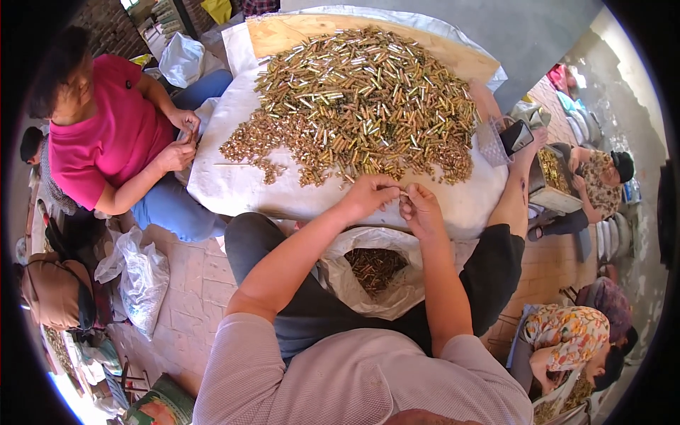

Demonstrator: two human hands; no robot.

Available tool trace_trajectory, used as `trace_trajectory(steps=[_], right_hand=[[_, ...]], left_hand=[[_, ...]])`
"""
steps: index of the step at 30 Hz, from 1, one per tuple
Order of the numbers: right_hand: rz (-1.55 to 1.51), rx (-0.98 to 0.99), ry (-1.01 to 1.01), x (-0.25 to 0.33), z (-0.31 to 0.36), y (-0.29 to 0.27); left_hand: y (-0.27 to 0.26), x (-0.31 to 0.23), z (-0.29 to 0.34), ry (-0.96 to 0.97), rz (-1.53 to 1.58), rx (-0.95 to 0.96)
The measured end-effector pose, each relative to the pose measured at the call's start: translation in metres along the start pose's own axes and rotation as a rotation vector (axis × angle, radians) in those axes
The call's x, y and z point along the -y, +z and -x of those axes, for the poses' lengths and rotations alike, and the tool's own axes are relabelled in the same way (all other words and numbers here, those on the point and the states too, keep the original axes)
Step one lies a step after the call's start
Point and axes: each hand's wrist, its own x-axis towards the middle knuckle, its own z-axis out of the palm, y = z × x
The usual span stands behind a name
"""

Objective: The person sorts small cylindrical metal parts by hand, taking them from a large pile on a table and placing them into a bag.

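Both hands meet over the near edge of the cloth-covered table (pixel 234 185), above a white sack (pixel 338 268). My left hand (pixel 373 195) pinches one end of a small metal piece (pixel 402 193), mostly hidden by fingers. My right hand (pixel 420 207) closes on the same piece from the other side, fingers curled. Just beyond them lies a large heap of brass-coloured metal cylinders (pixel 368 99), with smaller coppery pieces (pixel 265 142) along its near left side. Inside the sack between my legs are dark, slender metal pieces (pixel 374 270).
A person in a pink shirt (pixel 106 134) sits at the table's left, hands together. A clear plastic basket (pixel 491 142) and a phone (pixel 516 137) are at the right edge. A filled plastic bag (pixel 142 283) stands on the brick floor. Other people sit at the right.
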Motion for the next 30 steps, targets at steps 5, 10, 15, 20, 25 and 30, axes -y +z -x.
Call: trace_trajectory(steps=[5, 10, 15, 20, 25, 30], right_hand=[[0.410, 0.142, 0.105, 0.013, 0.005, 0.004], [0.742, 0.424, 0.276, 0.011, 0.002, 0.007], [1.344, -0.027, -0.563, -0.014, -0.037, -0.035], [1.608, -0.124, -0.666, -0.018, -0.043, -0.015], [1.701, -0.168, -0.631, -0.026, -0.047, -0.018], [1.657, -0.146, -0.631, -0.028, -0.049, -0.030]], left_hand=[[-0.051, -0.005, -0.009, -0.060, -0.577, -0.253], [-0.058, -0.014, -0.010, -0.241, -1.088, -0.323], [-0.051, 0.003, -0.021, -0.221, -1.095, -0.338], [-0.059, 0.011, -0.015, -0.202, -1.091, -0.328], [-0.061, 0.010, -0.011, -0.064, -1.001, -0.352], [-0.059, 0.001, -0.016, -0.086, -0.411, -0.278]])
